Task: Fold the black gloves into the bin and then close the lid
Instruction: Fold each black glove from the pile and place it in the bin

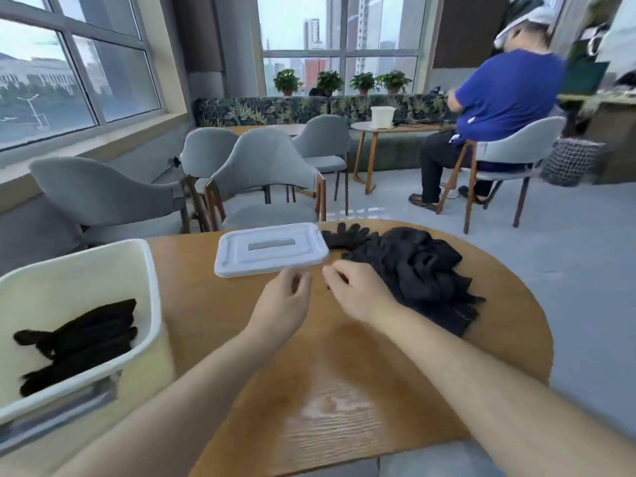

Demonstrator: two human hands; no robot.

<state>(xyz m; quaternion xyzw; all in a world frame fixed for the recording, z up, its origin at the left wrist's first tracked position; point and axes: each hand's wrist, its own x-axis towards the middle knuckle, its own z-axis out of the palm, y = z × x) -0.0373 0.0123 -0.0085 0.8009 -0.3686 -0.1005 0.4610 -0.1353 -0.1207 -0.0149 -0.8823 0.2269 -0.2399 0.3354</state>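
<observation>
table (344,390) of grained wood bears lid (272,249), gloves (420,270), bin (153,304); grey chairs (265,166) behind.

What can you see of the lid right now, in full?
The lid is a pale, translucent-looking plastic rectangle with rounded corners, stepped ridges and a grey strip at its centre. It lies flat, top up, on the wooden table, off the bin, just beyond the left hand. Black gloves lie at its right end; contact is unclear.
</observation>
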